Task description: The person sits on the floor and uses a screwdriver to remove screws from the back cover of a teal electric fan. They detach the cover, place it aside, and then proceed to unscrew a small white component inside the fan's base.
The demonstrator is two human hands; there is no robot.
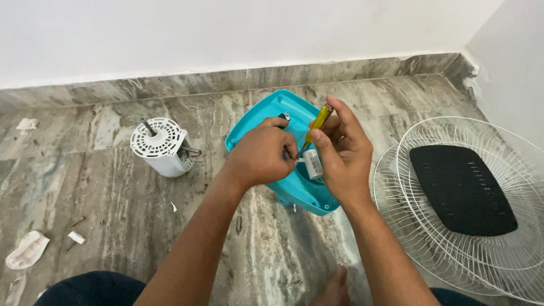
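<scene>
The marble floor (pixel 113 187) fills most of the view, grey and brown streaked, meeting a white wall (pixel 226 28) at the top along a matching stone skirting.

At the right lie 2 white wire fan guards (pixel 498 266), overlapping; both are cut off by the right and bottom edges. A black plastic panel (pixel 462 190) with small slots rests on top of them.

In the middle sits a turquoise plastic cover (pixel 272 116), tilted, its hollow side up like a shallow tray. Both hands hide much of its inside. In it a small white cylinder (pixel 313 163) with wires shows between the hands; what else lies in there cannot be made out.

To the left stands a white fan motor (pixel 161 146), upright, with a shaft sticking up and wires at its right side, well apart from the cover.

The left hand (pixel 259 154) is curled closed over the cover's middle, fingertips pinched on something small that is hidden. The right hand (pixel 340 150) is closed around a screwdriver (pixel 318 123) with a yellow handle, gripped by thumb and fingers, its tip pointing down toward the left fingertips; the tip itself is hard to see.

A bare foot (pixel 334 286) shows at the bottom edge, partly cut off. Torn white scraps (pixel 25 249) and tiny bits lie at the lower left, and 1 more scrap (pixel 27 123) near the skirting.
</scene>
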